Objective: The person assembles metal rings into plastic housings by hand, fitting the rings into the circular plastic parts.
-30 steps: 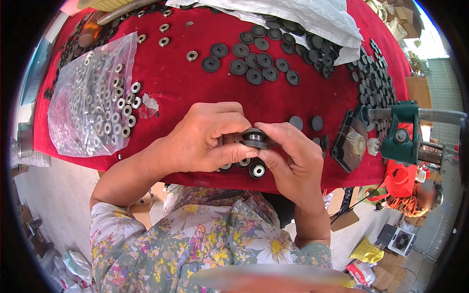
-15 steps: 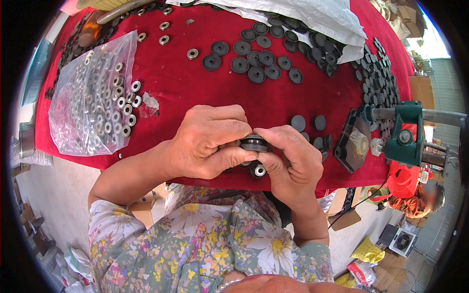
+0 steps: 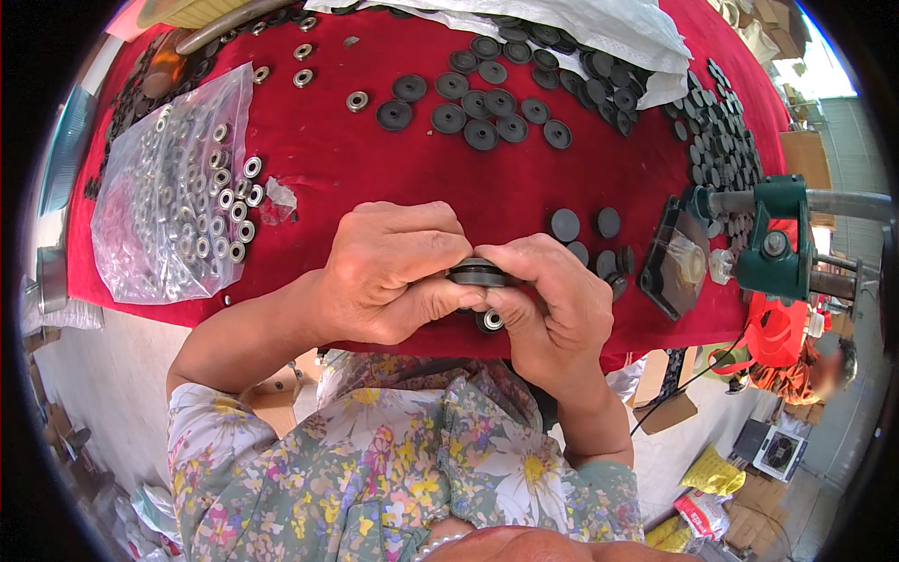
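Between my two hands, just above the near edge of the red cloth, is a black grooved wheel held edge-on. My left hand pinches its left side with thumb and fingers. From the right, my right hand grips the same wheel, thumb below and forefinger above. Part of the wheel is hidden by my fingertips. Just below it on the cloth shows another black wheel with a metal bearing in its centre. Several black discs lie right of my right hand.
A clear plastic bag of bearings lies at the left, with loose bearings beside it. Black cups are spread at the back middle. More black discs cover the far right. A green metal clamp tool stands at the right edge.
The wheel has tipped slightly between my fingers, and my hands have shifted a little. Their grip stays the same. The whole view has moved slightly.
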A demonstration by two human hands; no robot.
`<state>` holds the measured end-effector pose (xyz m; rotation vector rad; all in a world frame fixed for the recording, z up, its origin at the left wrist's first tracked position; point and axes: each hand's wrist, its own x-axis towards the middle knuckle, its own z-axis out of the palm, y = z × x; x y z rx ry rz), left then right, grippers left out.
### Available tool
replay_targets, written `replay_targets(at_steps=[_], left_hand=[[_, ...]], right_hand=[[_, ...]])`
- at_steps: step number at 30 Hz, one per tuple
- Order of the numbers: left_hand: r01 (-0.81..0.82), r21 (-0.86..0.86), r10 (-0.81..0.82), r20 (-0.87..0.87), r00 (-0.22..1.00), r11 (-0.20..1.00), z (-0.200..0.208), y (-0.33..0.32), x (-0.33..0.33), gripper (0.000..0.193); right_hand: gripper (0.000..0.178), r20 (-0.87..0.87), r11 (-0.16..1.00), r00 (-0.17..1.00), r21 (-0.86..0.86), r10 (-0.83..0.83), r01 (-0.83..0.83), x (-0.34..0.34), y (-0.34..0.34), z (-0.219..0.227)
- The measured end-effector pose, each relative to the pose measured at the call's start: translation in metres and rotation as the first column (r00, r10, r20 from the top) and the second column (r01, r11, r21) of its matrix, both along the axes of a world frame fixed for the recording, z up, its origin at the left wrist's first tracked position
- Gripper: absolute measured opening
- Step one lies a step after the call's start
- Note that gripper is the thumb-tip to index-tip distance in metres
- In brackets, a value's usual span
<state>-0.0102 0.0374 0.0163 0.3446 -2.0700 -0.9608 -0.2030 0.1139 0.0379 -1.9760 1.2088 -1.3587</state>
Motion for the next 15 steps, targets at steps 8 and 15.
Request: replay_targets(at_steps=[8, 15], left_hand=[[0.055, -0.027, -0.054, 0.016, 0.998, 0.998, 0.008, 0.001, -0.003, 0.034], [-0.016, 0.054, 0.008, 0.143, 0.990, 0.998, -0.006, 0.000, -0.015, 0.036]], right_hand=[[0.025, 0.089, 0.987, 0.995, 0.153, 0.038, -0.051, -0.007, 0.006, 0.006], [0.030, -0.021, 0.987, 0.999, 0.155, -0.046, 0.049, -0.019, 0.003, -0.011]])
